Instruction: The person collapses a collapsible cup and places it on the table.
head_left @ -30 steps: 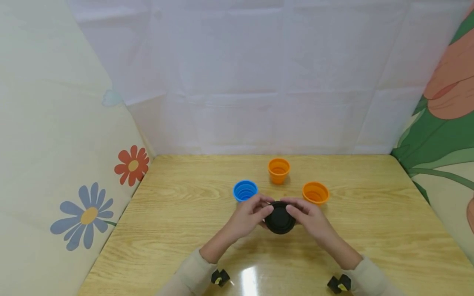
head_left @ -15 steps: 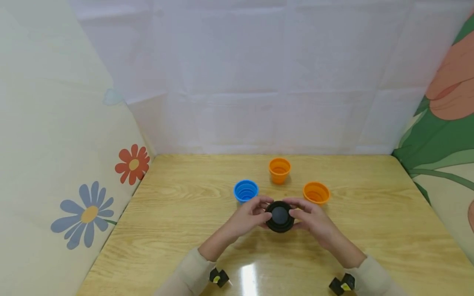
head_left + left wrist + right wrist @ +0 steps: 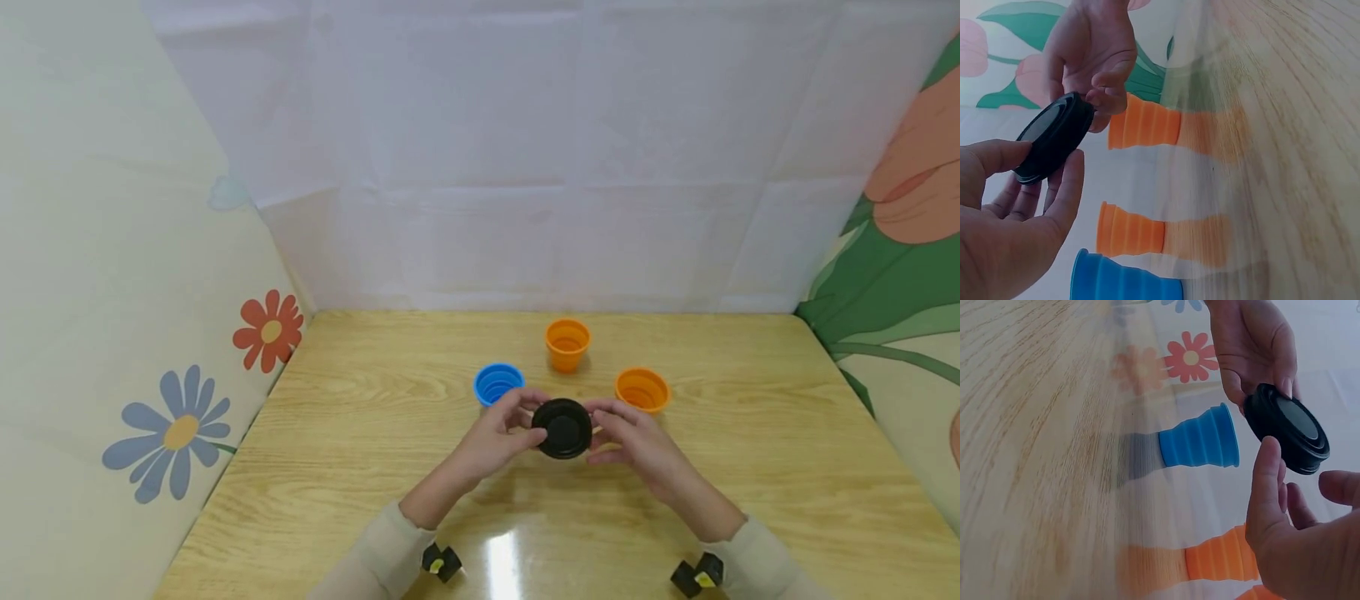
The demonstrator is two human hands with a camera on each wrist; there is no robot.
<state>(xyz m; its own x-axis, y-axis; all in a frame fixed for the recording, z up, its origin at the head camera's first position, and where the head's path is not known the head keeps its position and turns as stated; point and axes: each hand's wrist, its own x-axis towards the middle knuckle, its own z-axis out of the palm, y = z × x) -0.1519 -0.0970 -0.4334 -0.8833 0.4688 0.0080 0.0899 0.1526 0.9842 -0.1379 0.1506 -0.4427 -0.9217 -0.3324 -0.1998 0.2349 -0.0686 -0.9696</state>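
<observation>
A black collapsible cup (image 3: 563, 428), pressed flat into a disc, is held above the table. My left hand (image 3: 497, 433) pinches it, thumb on the upper face and fingers underneath. On the other side, my right hand (image 3: 647, 446) has its thumb lifted clear, as the right wrist view shows. Its loosely bent fingers are at the cup's edge; contact is hard to tell. Beyond the left fingers stands a blue collapsible cup (image 3: 497, 381), extended and upright. Two extended orange cups stand farther off: the rear cup (image 3: 567, 346) and the right cup (image 3: 642, 390).
The wood-grain table (image 3: 375, 400) reaches back to a white cloth (image 3: 480, 167). Flower-printed sheets flank it on the left and right. Small black-and-yellow pieces (image 3: 441, 564) sit by the sleeve cuffs. Light glares on the near tabletop.
The black cup has tilted and moved slightly left and up with my left hand. My right thumb has come off its face, and the right hand has drawn slightly away.
</observation>
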